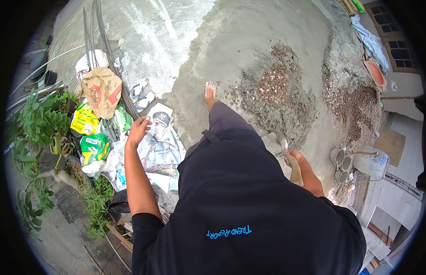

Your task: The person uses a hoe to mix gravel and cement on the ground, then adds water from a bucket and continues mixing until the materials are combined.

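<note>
My right hand (301,161) is wrapped round the pale wooden handle (295,172) of a tool, low at my right side. The handle slants up toward a flat grey piece (270,143) that may be its blade, partly hidden by my shirt. Just beyond lies a heap of wet grey concrete mix (290,112), with reddish gravel (277,82) on its top. My left hand (138,130) hangs in the air over white printed sacks (162,149), its fingers loosely bent and nothing seen in them. One bare foot (210,90) stands on the concrete ground.
Steel bars (100,36), a brown paper sack (103,91), sandals (142,96) and green plants (43,114) are on the left. To the right lie a strip of gravel (355,96), several buckets (340,160), a wheelbarrow-like tub (371,162) and an orange basin (374,73).
</note>
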Tool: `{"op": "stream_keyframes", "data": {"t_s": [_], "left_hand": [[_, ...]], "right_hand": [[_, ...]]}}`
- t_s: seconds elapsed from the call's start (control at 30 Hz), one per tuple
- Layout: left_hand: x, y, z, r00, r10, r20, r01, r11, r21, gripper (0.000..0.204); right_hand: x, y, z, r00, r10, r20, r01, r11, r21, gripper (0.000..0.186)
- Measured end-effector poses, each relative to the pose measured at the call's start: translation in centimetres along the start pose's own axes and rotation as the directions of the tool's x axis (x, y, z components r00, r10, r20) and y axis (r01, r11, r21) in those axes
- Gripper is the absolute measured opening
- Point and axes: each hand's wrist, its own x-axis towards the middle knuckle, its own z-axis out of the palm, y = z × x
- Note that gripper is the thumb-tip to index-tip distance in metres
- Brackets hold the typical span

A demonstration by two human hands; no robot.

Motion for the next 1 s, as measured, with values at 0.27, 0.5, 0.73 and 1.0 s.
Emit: {"op": "stream_keyframes", "data": {"t_s": [0.27,0.5,0.73,1.0], "left_hand": [[13.0,8.6,-9.3,0.915,-0.228,-0.332,0.177,0.968,-0.176,0.045],[25.2,18.5,-3.6,0.937,-0.337,0.09,0.304,0.915,0.265,0.047],[41.7,44.2,-1.3,0.953,0.072,0.293,-0.217,0.839,0.5,0.04],[45.8,74.9,19.7,0.405,0.139,0.904,-0.897,0.251,0.364,0.053]], "right_hand": [[1.3,-10.0,7.5,0.995,0.097,0.02,-0.097,0.995,0.034,0.027],[-2.1,-16.1,11.4,0.994,-0.043,0.101,0.004,0.933,0.359,0.021],[-4.6,-18.0,17.7,0.994,-0.085,0.071,-0.005,0.606,0.796,0.028],[-9.7,-18.9,31.0,0.996,-0.086,0.007,-0.014,-0.084,0.996,0.033]]}}
